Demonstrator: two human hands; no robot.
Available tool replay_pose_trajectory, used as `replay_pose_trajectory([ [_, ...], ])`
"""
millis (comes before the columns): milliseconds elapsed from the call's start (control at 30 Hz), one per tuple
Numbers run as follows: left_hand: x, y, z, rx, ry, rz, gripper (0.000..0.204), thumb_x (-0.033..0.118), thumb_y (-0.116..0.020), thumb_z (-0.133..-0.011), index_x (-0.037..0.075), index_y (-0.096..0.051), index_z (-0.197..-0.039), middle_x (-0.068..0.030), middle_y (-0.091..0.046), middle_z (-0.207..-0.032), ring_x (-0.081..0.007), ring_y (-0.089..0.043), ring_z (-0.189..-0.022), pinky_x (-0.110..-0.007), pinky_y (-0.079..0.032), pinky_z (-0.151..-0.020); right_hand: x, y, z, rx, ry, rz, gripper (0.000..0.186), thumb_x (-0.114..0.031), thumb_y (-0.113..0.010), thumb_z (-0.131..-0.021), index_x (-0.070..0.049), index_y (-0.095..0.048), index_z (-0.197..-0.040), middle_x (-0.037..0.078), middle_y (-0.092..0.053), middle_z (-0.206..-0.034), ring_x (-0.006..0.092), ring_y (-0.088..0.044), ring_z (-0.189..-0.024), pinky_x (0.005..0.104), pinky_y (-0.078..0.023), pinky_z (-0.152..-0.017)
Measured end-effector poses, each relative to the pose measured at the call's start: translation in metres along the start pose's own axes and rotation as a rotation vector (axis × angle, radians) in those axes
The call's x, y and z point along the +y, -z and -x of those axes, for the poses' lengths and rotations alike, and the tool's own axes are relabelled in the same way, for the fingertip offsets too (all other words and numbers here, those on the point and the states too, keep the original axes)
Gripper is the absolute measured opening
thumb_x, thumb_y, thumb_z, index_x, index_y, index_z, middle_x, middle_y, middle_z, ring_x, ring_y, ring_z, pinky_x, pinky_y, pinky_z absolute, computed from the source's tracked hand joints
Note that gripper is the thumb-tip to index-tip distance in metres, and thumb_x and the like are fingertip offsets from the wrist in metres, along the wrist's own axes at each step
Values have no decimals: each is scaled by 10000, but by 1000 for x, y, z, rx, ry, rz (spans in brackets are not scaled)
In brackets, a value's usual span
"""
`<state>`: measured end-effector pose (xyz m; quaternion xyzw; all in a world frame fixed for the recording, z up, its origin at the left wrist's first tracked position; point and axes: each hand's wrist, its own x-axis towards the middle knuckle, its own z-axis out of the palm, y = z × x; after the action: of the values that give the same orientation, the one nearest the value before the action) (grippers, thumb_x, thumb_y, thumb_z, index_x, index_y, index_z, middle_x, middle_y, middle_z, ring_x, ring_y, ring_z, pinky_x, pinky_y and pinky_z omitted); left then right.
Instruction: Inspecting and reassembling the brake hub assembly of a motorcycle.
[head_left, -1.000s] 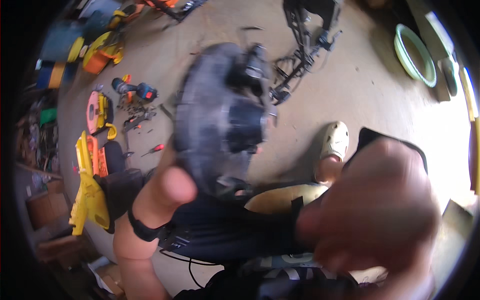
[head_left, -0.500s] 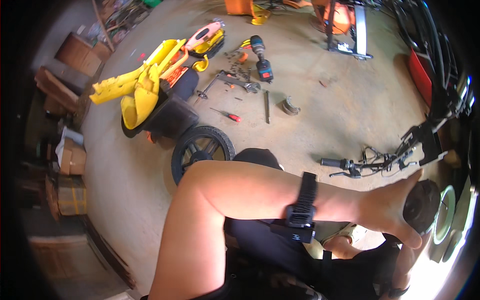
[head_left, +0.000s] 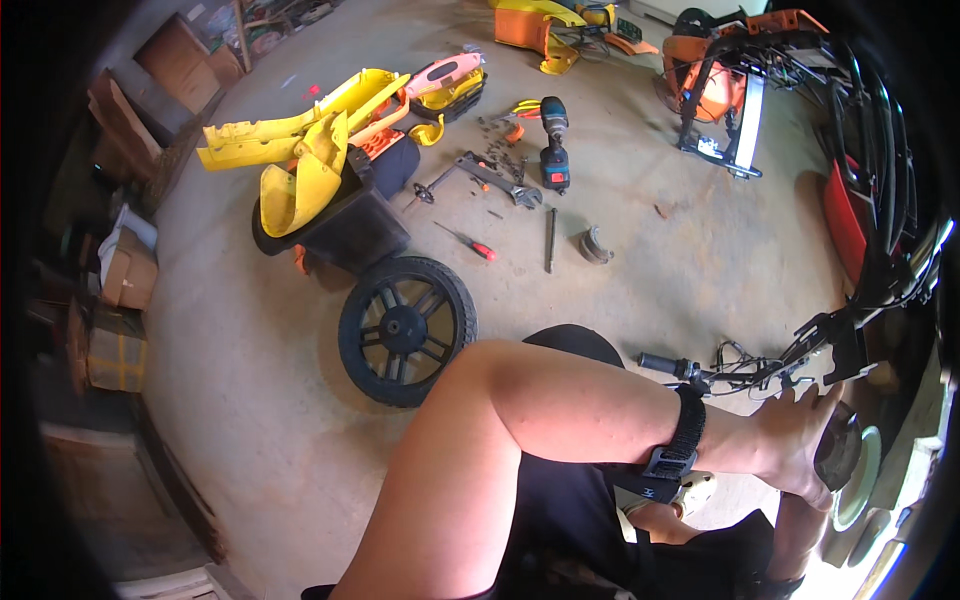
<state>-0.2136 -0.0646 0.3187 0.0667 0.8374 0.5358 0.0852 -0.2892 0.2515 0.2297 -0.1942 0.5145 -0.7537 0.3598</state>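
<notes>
From where I watch, the work looks partway along: the yellow panels (head_left: 290,170) lie piled in the black tub (head_left: 345,235) at ten o'clock, the wheel (head_left: 403,330) sits apart from any fork just left of centre, while the handlebar (head_left: 720,372) appears joined to the dark frame (head_left: 885,180) near three. The dark round part (head_left: 838,447), close to four o'clock, is in hand and not set down. My left hand (head_left: 790,445) has hold of it, fingers spread wide over it; my right hand (head_left: 803,525) sits in shadow just below, its fingers hidden, so I cannot tell its grip. Room is tight there, with the pale basin (head_left: 865,480) close beyond and the handlebar above. Bare floor (head_left: 690,270) opens toward three o'clock, short of the frame, and more toward eight; the drill (head_left: 555,145) and loose tools crowd twelve to one.
</notes>
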Motion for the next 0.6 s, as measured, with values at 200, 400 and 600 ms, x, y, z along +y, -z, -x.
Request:
replay_pose_trajectory([
  [200,5,21,2,90,-46,207,1203,683,-620,-965,-134,-72,-1657,-381,-529,-1470,-478,-563,-1352,-460,-474,-1135,-8,4,-14,457,91,217,564,-319,-510,-1091,-17,-471,-1565,205,-488,-1609,325,-460,-1515,534,-319,-1291],
  [400,24,67,14,72,58,359,979,628,-492,-1063,-151,-258,-1607,-329,-676,-1296,-428,-677,-1231,-471,-514,-1068,-18,-9,-33,164,201,-112,530,-287,-564,-1098,-50,-491,-1567,165,-574,-1545,306,-543,-1443,503,-414,-1252],
  [600,-9,121,0,184,-31,97,642,498,-637,-1013,-70,-644,-1312,-240,-779,-1119,-329,-766,-1064,-442,-568,-981,-18,-32,-42,438,359,1404,705,-26,-747,-894,23,-478,-1543,207,-594,-1502,316,-586,-1399,443,-443,-1207],
])
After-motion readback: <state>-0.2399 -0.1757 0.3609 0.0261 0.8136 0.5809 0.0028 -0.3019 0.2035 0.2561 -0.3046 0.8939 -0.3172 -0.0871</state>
